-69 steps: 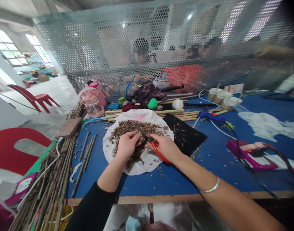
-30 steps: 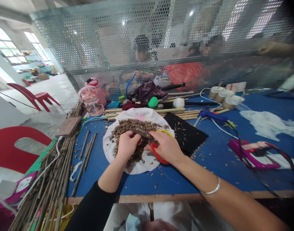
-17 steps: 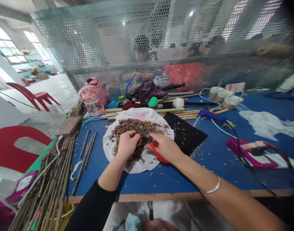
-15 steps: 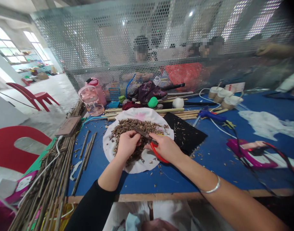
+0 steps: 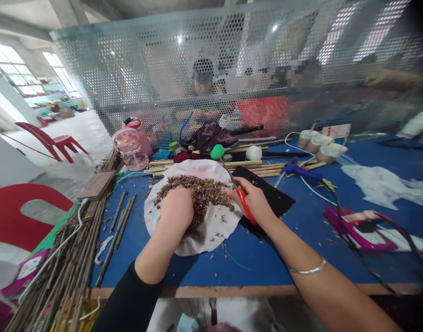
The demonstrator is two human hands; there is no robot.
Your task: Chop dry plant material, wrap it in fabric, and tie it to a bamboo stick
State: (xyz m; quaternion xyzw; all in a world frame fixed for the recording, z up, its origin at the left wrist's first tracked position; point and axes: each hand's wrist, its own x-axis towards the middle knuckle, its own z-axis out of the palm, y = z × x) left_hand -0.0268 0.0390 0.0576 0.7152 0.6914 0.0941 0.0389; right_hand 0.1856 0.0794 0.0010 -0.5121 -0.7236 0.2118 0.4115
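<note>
A white cloth [image 5: 216, 228] lies on the blue table and carries a heap of brown chopped bits [image 5: 200, 191]. My left hand [image 5: 176, 210] is pressed down into the near side of the heap, its fingers curled and buried in the bits. My right hand [image 5: 254, 198] is off the heap's right edge, over a black mat [image 5: 271, 193], and is closed on red-handled scissors [image 5: 242, 198] whose blades point up and away.
Long dry stalks [image 5: 76, 258] lie bundled along the table's left edge. A pink jug [image 5: 130, 147], green and white balls, a blue glue gun [image 5: 301, 170], paper cups [image 5: 322, 145] and a magenta tool [image 5: 353, 221] sit around. People work behind a mesh screen [image 5: 232, 69].
My right hand has drawn the scissors away from the heap to the right, blades now upright. My left hand has let go of the piece it held and dug down into the heap.
</note>
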